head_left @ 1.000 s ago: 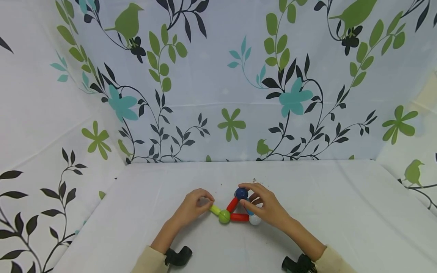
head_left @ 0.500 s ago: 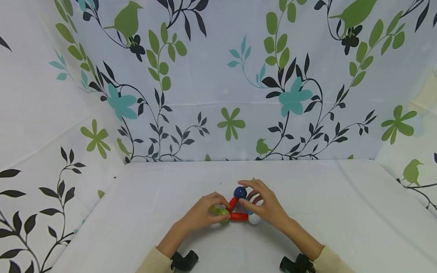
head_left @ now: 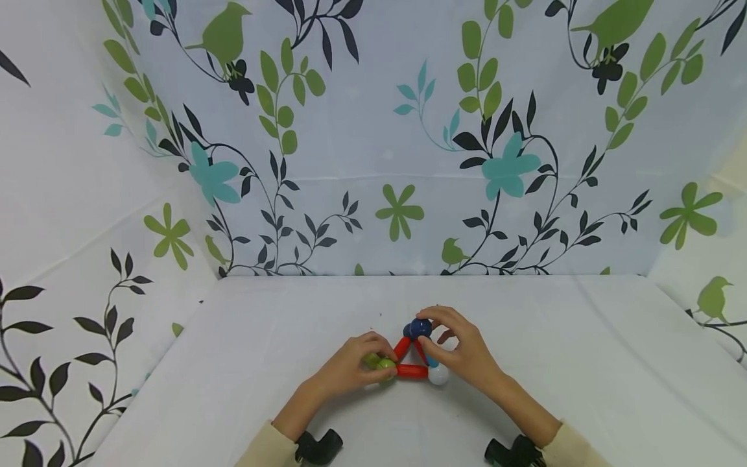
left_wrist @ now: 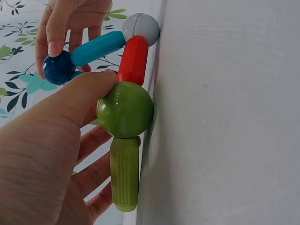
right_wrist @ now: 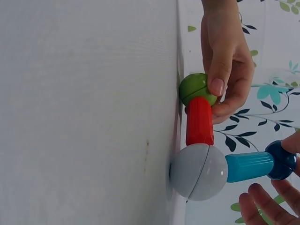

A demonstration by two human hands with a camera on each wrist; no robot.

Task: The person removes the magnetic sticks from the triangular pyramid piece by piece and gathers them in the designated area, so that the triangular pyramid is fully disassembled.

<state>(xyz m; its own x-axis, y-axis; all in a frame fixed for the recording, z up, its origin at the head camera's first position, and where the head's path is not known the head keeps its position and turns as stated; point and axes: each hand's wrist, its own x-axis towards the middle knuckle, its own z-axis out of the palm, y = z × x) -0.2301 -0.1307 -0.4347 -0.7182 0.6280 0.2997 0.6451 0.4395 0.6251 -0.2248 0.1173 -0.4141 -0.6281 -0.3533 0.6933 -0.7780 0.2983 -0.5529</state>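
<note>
Smooth balls and ribbed rods of a magnetic building set form a triangle on the white table. My left hand (head_left: 353, 364) holds the green ball (left_wrist: 126, 110) between thumb and fingers, with a lime-green rod (left_wrist: 124, 176) jutting from it. From the green ball a red rod (right_wrist: 200, 121) runs to a white ball (right_wrist: 199, 172). A light blue rod (right_wrist: 250, 166) slants up from the white ball to a dark blue ball (left_wrist: 59, 68), which my right hand (head_left: 463, 347) pinches. Beside that, another dark blue ball (head_left: 407, 330) shows partly, with red rods below it.
The white table (head_left: 554, 363) stretches out on both sides of the hands. A cloth (head_left: 350, 149) printed with leaves and birds hangs behind it. Black wrist cameras (head_left: 320, 447) sit at both sleeves.
My left hand has moved right from the lime-green rod's end onto the green ball. The pinched dark blue ball has shifted slightly right, so a second dark blue ball and another red rod show.
</note>
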